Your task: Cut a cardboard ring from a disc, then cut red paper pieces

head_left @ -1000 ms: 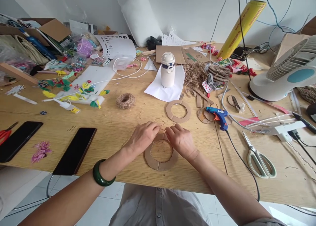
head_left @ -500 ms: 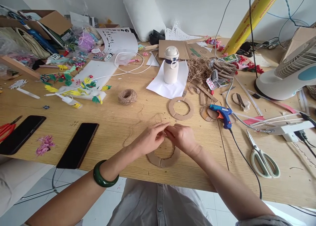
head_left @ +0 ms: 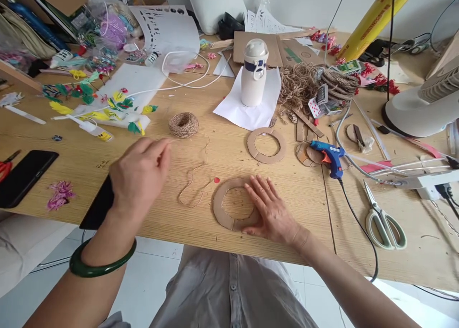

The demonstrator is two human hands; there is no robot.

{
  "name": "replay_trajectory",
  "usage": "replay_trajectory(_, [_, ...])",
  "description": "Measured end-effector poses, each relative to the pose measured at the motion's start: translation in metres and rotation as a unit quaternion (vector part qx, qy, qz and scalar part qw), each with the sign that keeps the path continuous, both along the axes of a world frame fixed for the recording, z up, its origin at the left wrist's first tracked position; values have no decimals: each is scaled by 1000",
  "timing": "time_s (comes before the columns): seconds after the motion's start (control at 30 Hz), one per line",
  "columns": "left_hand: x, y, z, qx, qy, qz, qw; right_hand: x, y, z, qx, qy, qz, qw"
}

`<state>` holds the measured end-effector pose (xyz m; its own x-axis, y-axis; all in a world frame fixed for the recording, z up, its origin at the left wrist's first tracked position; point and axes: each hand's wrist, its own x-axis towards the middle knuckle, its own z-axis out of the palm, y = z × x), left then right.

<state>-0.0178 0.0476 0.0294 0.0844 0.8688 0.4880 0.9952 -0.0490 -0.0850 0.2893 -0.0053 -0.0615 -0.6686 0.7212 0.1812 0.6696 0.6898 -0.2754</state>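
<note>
My right hand (head_left: 274, 211) lies flat with fingers spread, pressing on the right side of a cardboard ring (head_left: 223, 208) near the table's front edge. My left hand (head_left: 141, 172) is raised at the left, thumb and fingers pinched together. A thin strand of jute twine (head_left: 192, 175) runs at its fingertips, winds over the table and ends near a small red piece (head_left: 216, 180) beside the ring. Just behind the left hand sits the ball of twine (head_left: 183, 125). A second cardboard ring (head_left: 253, 151) lies farther back.
A blue glue gun (head_left: 330, 157) and scissors (head_left: 384, 227) lie at the right, with a power strip (head_left: 412, 187). A white bottle (head_left: 253, 79) stands on paper behind the rings. Phones, including a black phone (head_left: 34, 175), lie at the left.
My hands were together above the front ring and have parted. The left hand moved left toward the twine ball, while the right came down flat on the ring. The view shifted slightly.
</note>
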Motion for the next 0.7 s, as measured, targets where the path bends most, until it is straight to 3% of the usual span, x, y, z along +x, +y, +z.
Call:
replay_trajectory(0.1, [-13,-3,5,18,-11,27,999,-3,2,-8,-3,-8,6,1000])
replay_trajectory(0.3, [-9,-2,7,46,-41,-8,998,9,21,-4,4,-26,-25,999])
replay_trajectory(0.5, [-21,12,32,125,-79,6,989,22,22,5,33,8,-54,998])
replay_trajectory(0.6, [-24,17,39,154,-86,6,984,10,28,15,48,77,-69,993])
replay_trajectory(0.7, [-16,16,32,143,-90,-23,985,-19,40,22,20,104,-86,991])
